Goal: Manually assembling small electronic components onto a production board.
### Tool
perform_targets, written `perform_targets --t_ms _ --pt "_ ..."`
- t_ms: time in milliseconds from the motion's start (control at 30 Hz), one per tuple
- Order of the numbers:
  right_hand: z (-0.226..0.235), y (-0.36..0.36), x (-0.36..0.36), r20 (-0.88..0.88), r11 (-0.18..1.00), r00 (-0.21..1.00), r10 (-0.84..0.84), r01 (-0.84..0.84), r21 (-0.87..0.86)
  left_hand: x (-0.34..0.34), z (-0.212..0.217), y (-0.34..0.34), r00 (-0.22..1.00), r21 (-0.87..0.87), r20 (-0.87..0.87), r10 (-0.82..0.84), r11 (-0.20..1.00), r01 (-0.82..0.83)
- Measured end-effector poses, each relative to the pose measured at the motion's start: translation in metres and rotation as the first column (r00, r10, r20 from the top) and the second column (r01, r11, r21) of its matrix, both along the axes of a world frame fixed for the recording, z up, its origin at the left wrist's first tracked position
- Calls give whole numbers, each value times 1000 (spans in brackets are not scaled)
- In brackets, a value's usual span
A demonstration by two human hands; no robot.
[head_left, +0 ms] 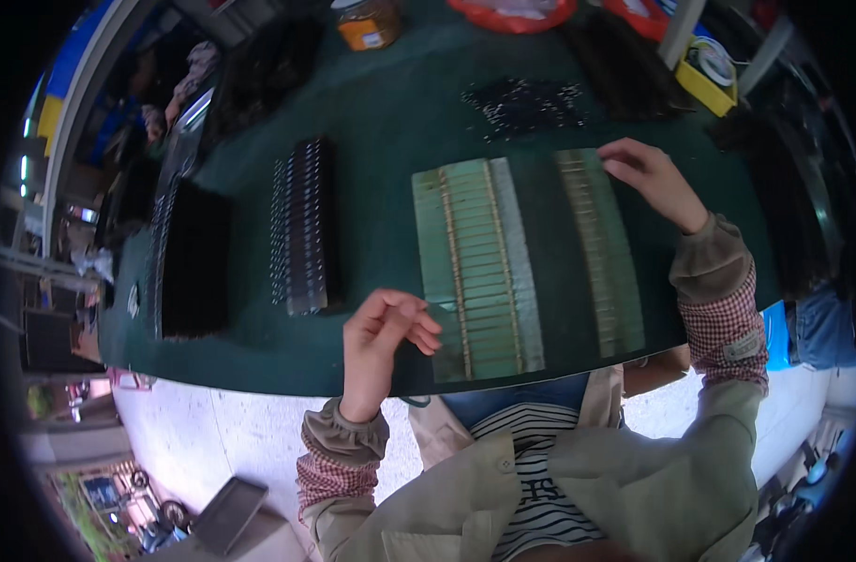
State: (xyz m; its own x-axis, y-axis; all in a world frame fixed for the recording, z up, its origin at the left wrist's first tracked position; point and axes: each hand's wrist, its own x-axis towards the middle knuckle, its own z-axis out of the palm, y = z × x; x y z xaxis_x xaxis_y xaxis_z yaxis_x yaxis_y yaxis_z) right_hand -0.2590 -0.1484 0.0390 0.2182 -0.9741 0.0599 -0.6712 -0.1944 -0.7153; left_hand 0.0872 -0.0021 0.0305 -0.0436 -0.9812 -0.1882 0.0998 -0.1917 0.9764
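Note:
A green panel (431,244) lies on the table, with a row of thin brass-coloured rods (481,272) running across it between two beaded lines and a pale strip on its right side. By its left edge, my left hand (376,342) has its thumb and fingers drawn together; whatever they hold, if anything, is too small to make out. My right hand (657,183) pinches the far right corner of a second, narrower green strip (623,281), which also bears a beaded line and looks smeared by motion. A dark gap separates the two.
A dark block with rows of shiny metal points (306,225) stands to the left, and a black bristle block (195,262) lies beyond it. Small dark pieces (526,105) are heaped at the back, near a lidded jar (367,26), a red bag (517,14) and a yellow bin (707,80).

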Motion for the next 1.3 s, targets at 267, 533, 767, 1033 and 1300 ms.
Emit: perform_targets --t_ms 267,533,767,1033,1300 --pt "-10 -96 -41 -431 916 843 -323 165 -365 -31 -19 -26 986 -3 -17 -164 986 164" --pt "-28 -143 -12 -662 900 612 -433 333 -281 -23 -25 -22 986 9 -121 -111 994 113" --pt "7 -149 -43 -256 780 746 -615 530 -333 -29 -23 -23 992 -43 -68 -104 994 101" --pt "57 -8 -14 538 954 792 -289 287 89 -31 -21 -25 990 -138 -38 -137 982 130" --pt "24 110 70 667 978 734 -131 -14 208 -81 15 -33 921 -80 -260 -291 957 279"
